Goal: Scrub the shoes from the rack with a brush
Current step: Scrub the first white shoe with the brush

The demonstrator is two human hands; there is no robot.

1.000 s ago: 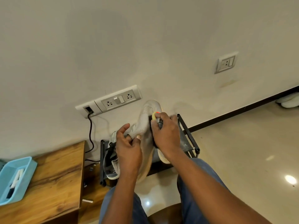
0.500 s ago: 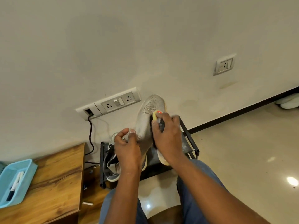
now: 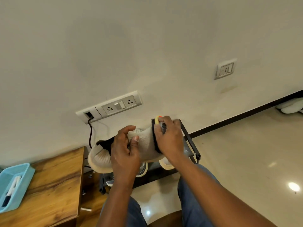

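Above rack: one shoe, one brush.

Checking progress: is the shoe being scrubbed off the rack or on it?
Off: the shoe is held above the rack, left hand gripping it, right hand brushing.

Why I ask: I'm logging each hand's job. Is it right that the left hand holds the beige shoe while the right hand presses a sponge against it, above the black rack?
Not quite. The right hand grips a brush with dark bristles, not a sponge, as the head view shows. The rest stands: the left hand holds the beige shoe above the black rack.
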